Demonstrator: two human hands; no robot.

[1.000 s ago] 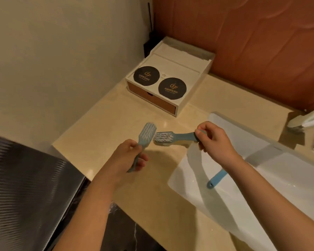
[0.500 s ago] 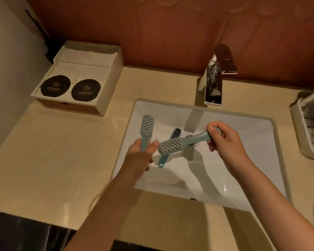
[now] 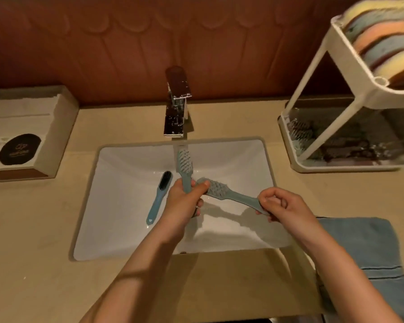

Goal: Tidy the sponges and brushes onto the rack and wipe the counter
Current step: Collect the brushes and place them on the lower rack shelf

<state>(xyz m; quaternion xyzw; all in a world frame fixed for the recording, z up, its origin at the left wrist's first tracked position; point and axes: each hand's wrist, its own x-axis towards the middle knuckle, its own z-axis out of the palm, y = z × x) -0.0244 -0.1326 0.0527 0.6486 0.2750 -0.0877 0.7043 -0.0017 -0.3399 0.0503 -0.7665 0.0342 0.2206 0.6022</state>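
Reaching forward over a beige bench point(image 3: 33, 229), two bare forearms meet above a white sink point(image 3: 117, 206) set into it. Nearest, to the right of and below the right hand, a blue towel point(image 3: 369, 248) lies flat on the bench.

The left hand point(image 3: 184, 201) has its fingers curled round the handle of a pale blue brush point(image 3: 185, 162), held upright with its bristled head pointing away from the person. The right hand point(image 3: 282, 203) pinches the handle end of a second brush point(image 3: 216, 188) of the same colour. This brush slants across to the left, and its head lies right beside the left hand's thumb; whether they touch cannot be told.

Just left of the left hand, a third brush point(image 3: 160, 197) with dark bristles lies loose in the sink, handle toward the person.

Beyond the left hand, a chrome tap point(image 3: 176, 108) stands at the sink's far edge, its spout just above the upright brush head.

Far to the left of both hands sits a white box point(image 3: 56, 127) with dark round discs on top. Far to the right of the right hand stands a white two-tier rack point(image 3: 350, 94). Pastel sponges point(image 3: 387, 40) stand in a row on its upper tier; the lower tier holds blurred items. A reddish-brown wall point(image 3: 103, 54) runs behind everything.
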